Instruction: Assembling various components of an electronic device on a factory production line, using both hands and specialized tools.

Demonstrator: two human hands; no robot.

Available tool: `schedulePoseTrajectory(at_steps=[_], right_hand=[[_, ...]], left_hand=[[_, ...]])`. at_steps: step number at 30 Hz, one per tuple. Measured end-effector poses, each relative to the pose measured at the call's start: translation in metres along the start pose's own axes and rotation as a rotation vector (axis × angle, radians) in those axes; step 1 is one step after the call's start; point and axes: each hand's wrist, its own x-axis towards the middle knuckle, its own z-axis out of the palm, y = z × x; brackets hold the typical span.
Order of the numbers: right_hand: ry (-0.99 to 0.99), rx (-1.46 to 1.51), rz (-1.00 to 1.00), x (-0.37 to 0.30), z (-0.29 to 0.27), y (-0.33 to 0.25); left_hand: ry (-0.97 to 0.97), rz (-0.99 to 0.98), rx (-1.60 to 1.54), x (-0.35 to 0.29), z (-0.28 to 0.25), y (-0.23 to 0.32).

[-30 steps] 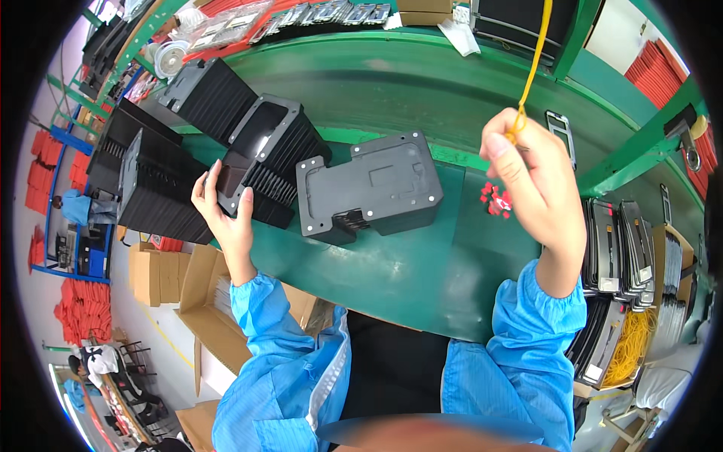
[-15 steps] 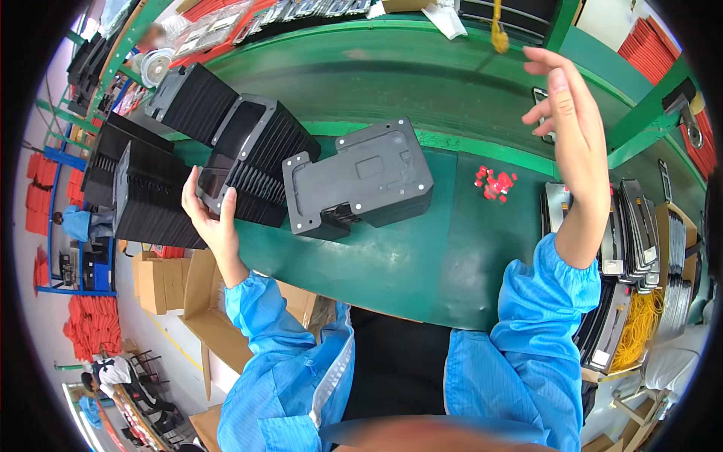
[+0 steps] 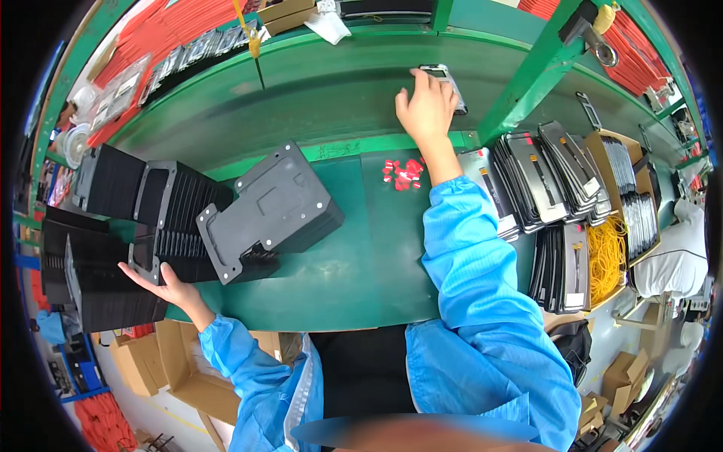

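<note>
My left hand (image 3: 172,288) is open, thumb and fingers spread, at the near edge of a stack of black plastic trays (image 3: 175,200). Whether its fingertips touch the trays I cannot tell. Farther right, my right hand (image 3: 428,111) reaches to the green back panel, fingers apart and bent beside a phone-sized frame (image 3: 453,84) with a light rim. Its fingers overlap that frame's left edge; no grip shows. A separate stack of black trays (image 3: 280,200) stands at a slant on the green tabletop. Small red pieces (image 3: 404,175) lie loose in a pile near my right forearm.
Stacks of flat dark panels (image 3: 531,181) stand on the right, beside yellow cords (image 3: 605,256) and a carton (image 3: 602,143) of grey parts. A green post (image 3: 527,94) rises right of my right hand. Below the left table edge sits an open cardboard box (image 3: 199,384).
The view has swung right, so the bench contents sit farther left. My right hand has gone from raised in the air to the phone-sized frame. My left hand stays spread by the trays.
</note>
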Motion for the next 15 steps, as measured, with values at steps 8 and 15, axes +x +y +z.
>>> schedulePoseTrajectory(at_steps=[8,15], right_hand=[[-0.191,0.049,0.093,-0.002,0.003,-0.003],[-0.27,0.233,-0.078,-0.005,0.011,-0.017]], left_hand=[[0.007,0.031,-0.051,-0.003,0.0,-0.001],[0.0,-0.009,-0.103,-0.003,0.002,0.006]])
